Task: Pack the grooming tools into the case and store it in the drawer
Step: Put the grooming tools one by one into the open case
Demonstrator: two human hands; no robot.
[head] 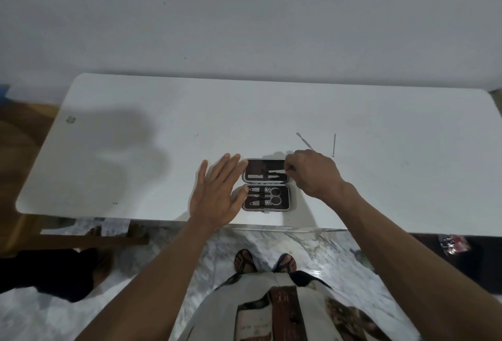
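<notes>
We steady the open dark hinged grooming case [266, 185], near the table's [135, 123] near edge, with the flat, spread left hand [217, 191]. Our right hand [312, 173] pinches a thin, stiff, slippery steel tool [275, 171] by its right end, seating it in the far half.

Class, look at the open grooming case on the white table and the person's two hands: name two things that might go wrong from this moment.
1. Two thin metal tools lie loose beyond the right hand; they may be forgotten or knocked away.
2. The case sits near the table edge; a push might tip it off.
</notes>
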